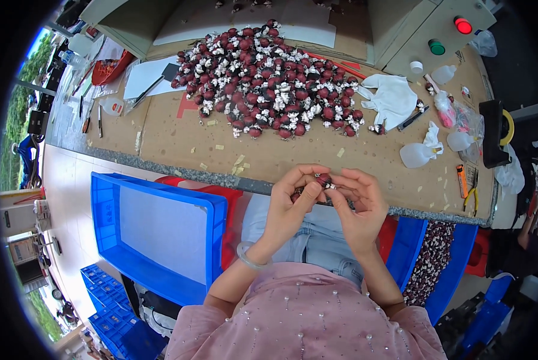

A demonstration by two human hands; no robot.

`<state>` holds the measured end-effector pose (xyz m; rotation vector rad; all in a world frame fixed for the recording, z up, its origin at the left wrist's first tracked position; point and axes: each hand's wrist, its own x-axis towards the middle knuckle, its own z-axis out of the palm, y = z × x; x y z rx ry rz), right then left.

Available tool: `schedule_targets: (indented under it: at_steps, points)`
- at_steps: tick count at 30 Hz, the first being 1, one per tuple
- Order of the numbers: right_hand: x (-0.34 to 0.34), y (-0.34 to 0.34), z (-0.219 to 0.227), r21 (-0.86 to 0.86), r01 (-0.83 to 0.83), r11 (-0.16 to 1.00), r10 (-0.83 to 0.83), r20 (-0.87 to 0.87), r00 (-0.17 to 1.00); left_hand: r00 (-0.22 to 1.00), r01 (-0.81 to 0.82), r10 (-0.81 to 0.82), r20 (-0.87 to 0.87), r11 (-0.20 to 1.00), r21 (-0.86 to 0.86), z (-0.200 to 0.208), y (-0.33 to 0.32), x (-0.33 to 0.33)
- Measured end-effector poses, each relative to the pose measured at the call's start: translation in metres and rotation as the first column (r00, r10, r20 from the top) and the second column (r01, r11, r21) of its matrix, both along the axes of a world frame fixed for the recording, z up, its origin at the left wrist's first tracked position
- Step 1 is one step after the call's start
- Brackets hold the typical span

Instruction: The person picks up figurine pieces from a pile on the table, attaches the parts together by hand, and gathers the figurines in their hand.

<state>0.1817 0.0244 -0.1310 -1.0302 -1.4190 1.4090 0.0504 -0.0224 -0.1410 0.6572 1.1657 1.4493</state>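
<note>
Above my lap, at the table's front edge, my left hand [294, 201] pinches a small figurine [323, 179] with a dark red round top and a bit of white below. Part of another dark red piece shows between the curled fingers of that hand. From the other side, the thumb and fingertips of my right hand [360, 210] close on the same figurine. Beyond my hands, a big heap of similar dark red, black and white figurines [263, 84] covers the middle of the table.
An empty-looking blue crate [155, 294] stands at my left; a blue bin of figurines [431, 258] is at my right. On the table's right lie a white glove [392, 99], a squeeze bottle [416, 155], an orange cutter [462, 181] and yellow-handled pliers [472, 198].
</note>
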Motion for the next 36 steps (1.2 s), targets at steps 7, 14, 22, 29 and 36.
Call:
schedule_targets:
  at_steps: [7, 14, 22, 29, 36]
  points:
    - [0.001, -0.001, -0.003, -0.032, -0.017, 0.999, 0.018, 0.037, 0.999, 1.0, -0.005, 0.004, -0.028, 1.0, -0.02, -0.006, -0.006, -0.001]
    - [0.003, -0.001, -0.002, -0.158, -0.084, 0.984, 0.072, -0.079, 0.994, 0.997, -0.057, 0.056, -0.053, 0.998, -0.007, 0.001, -0.009, -0.001]
    - [0.002, -0.003, -0.005, -0.258, -0.092, 0.962, 0.064, -0.115, 0.991, 0.989, -0.062, 0.059, -0.136, 0.998, -0.017, -0.002, -0.013, -0.004]
    - [-0.003, -0.011, -0.003, -0.239, -0.064, 0.969, 0.048, -0.069, 0.996, 0.998, -0.055, 0.056, 0.013, 0.997, -0.058, -0.013, -0.017, -0.007]
    - [-0.009, -0.016, -0.005, -0.063, -0.012, 0.998, 0.011, -0.019, 1.0, 0.979, -0.097, 0.088, -0.185, 0.994, -0.042, -0.004, -0.015, -0.008]
